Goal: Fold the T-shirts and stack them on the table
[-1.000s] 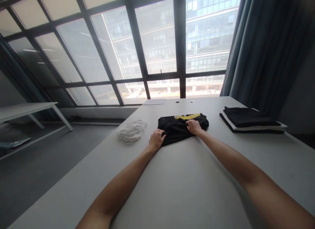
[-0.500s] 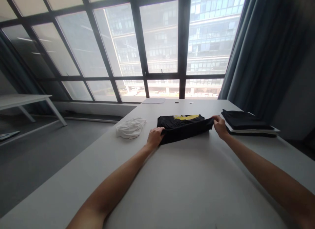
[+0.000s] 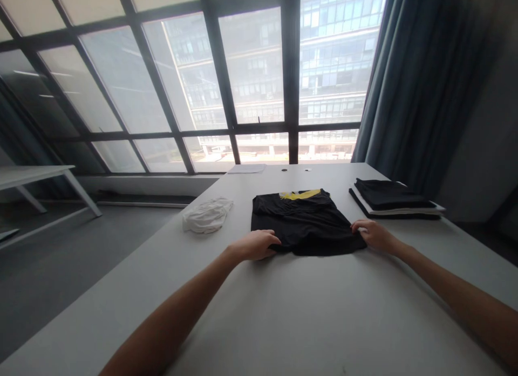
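A black T-shirt (image 3: 305, 225) with a yellow and white print at its far edge lies partly folded on the white table (image 3: 307, 306). My left hand (image 3: 257, 244) is closed on its near left corner, fingertips over the cloth. At the near right corner, my right hand (image 3: 374, 236) pinches the hem between thumb and fingers. The near edge rests on the tabletop and sags slightly between both hands. Some fingers of each hand are hidden.
A crumpled white cloth (image 3: 208, 215) sits left of the shirt. To the right is a stack of folded black and white clothes (image 3: 394, 198). A flat white sheet (image 3: 246, 169) lies at the far edge, before the windows. Another table (image 3: 36, 173) stands at left.
Both hands have come down and nearer to me, drawing the shirt's raised near edge toward me. That edge now lies on the table, with more cloth spread out. The view has shifted slightly.
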`<state>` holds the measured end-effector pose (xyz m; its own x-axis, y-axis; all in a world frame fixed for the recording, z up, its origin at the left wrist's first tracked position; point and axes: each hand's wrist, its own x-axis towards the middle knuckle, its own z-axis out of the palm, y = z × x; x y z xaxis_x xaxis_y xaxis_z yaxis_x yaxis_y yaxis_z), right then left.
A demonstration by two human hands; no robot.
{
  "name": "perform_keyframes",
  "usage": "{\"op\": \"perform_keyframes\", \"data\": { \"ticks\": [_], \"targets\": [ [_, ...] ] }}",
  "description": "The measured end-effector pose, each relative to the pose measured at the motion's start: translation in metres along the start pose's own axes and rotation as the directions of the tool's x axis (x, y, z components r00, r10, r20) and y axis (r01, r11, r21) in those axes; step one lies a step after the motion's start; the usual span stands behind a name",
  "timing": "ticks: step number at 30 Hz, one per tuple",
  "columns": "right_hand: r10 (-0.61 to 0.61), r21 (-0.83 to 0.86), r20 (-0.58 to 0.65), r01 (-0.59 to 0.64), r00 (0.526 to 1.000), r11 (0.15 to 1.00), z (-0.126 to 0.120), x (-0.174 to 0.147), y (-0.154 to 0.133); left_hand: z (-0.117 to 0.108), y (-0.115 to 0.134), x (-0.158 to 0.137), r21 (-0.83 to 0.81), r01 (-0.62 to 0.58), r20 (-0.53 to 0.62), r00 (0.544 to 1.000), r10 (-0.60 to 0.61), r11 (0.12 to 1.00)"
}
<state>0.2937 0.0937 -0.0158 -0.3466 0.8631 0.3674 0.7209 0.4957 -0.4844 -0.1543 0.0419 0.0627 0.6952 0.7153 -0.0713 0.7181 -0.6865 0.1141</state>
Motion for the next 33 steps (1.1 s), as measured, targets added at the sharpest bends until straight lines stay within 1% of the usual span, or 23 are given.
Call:
{"op": "perform_keyframes", "data": {
  "ticks": [2, 3, 4, 5, 6, 7, 8, 9, 10, 13, 15, 17, 20, 22, 23, 26, 30, 32, 33],
  "targets": [
    [-0.010, -0.119, -0.093, -0.001, 0.996, 0.993, 0.004, -0.003, -0.014, -0.003, -0.006, -0.001, -0.165, -0.021, 0.106, 0.994, 0.039, 0.986],
    [-0.029, -0.166, -0.125, 0.008, 0.992, 0.986, 0.007, -0.006, -0.024, -0.004, -0.012, 0.000, -0.263, -0.019, 0.137, 0.989, 0.057, 0.965],
    [-0.053, -0.200, -0.135, 0.025, 0.989, 0.980, 0.010, -0.008, -0.035, -0.004, -0.019, 0.003, -0.349, -0.011, 0.127, 0.990, 0.059, 0.937],
    [-0.077, -0.220, -0.124, 0.048, 0.989, 0.974, 0.014, -0.011, -0.048, -0.003, -0.028, 0.007, -0.408, -0.001, 0.064, 0.997, 0.030, 0.913],
    [-0.096, -0.227, -0.097, 0.072, 0.991, 0.971, 0.018, -0.013, -0.061, 0.000, -0.038, 0.011, -0.433, 0.003, -0.045, 0.999, -0.025, 0.901],
    [-0.110, -0.225, -0.064, 0.093, 0.992, 0.970, 0.024, -0.015, -0.073, 0.005, -0.048, 0.017, -0.418, 0.004, -0.186, 0.978, -0.090, 0.908],
    [-0.114, -0.222, -0.037, 0.103, 0.993, 0.970, 0.030, -0.017, -0.085, 0.011, -0.060, 0.024, -0.373, 0.009, -0.324, 0.936, -0.140, 0.928],
    [-0.108, -0.225, -0.018, 0.101, 0.994, 0.969, 0.036, -0.018, -0.096, 0.018, -0.072, 0.031, -0.316, 0.011, -0.415, 0.897, -0.148, 0.949],
    [-0.090, -0.239, -0.005, 0.087, 0.996, 0.967, 0.042, -0.019, -0.105, 0.025, -0.083, 0.039, -0.256, 0.007, -0.464, 0.876, -0.130, 0.967],
    [0.016, -0.320, 0.040, -0.002, 0.999, 0.947, 0.058, -0.017, -0.122, 0.040, -0.114, 0.059, -0.107, 0.012, -0.469, 0.881, -0.061, 0.994],
    [0.102, -0.375, 0.100, -0.058, 0.990, 0.925, 0.064, -0.015, -0.128, 0.043, -0.130, 0.071, -0.049, 0.036, -0.449, 0.892, -0.055, 0.998],
    [0.161, -0.410, 0.149, -0.087, 0.976, 0.908, 0.068, -0.013, -0.131, 0.043, -0.143, 0.080, -0.029, 0.066, -0.410, 0.909, -0.072, 0.997],
    [0.190, -0.414, 0.156, -0.110, 0.969, 0.904, 0.069, -0.010, -0.128, 0.043, -0.156, 0.087, -0.042, 0.131, -0.292, 0.946, -0.137, 0.991],
    [0.197, -0.393, 0.155, -0.122, 0.968, 0.911, 0.068, -0.008, -0.123, 0.046, -0.157, 0.087, -0.046, 0.185, -0.236, 0.953, -0.191, 0.982],
    [0.199, -0.381, 0.160, -0.126, 0.967, 0.916, 0.066, -0.006, -0.119, 0.047, -0.155, 0.086, -0.040, 0.213, -0.226, 0.950, -0.217, 0.976],
    [0.219, -0.337, 0.181, -0.149, 0.959, 0.930, 0.058, 0.006, -0.104, 0.048, -0.140, 0.077, 0.001, 0.301, -0.221, 0.930, -0.294, 0.953],
    [0.289, -0.295, 0.203, -0.223, 0.935, 0.929, 0.043, 0.038, -0.079, 0.044, -0.098, 0.061, 0.106, 0.410, -0.224, 0.898, -0.380, 0.906],
    [0.349, -0.314, 0.183, -0.282, 0.919, 0.907, 0.038, 0.056, -0.069, 0.042, -0.073, 0.053, 0.197, 0.444, -0.218, 0.889, -0.402, 0.874],
    [0.384, -0.329, 0.167, -0.316, 0.908, 0.890, 0.036, 0.064, -0.065, 0.040, -0.061, 0.049, 0.239, 0.452, -0.197, 0.889, -0.413, 0.859]
  ]
}}
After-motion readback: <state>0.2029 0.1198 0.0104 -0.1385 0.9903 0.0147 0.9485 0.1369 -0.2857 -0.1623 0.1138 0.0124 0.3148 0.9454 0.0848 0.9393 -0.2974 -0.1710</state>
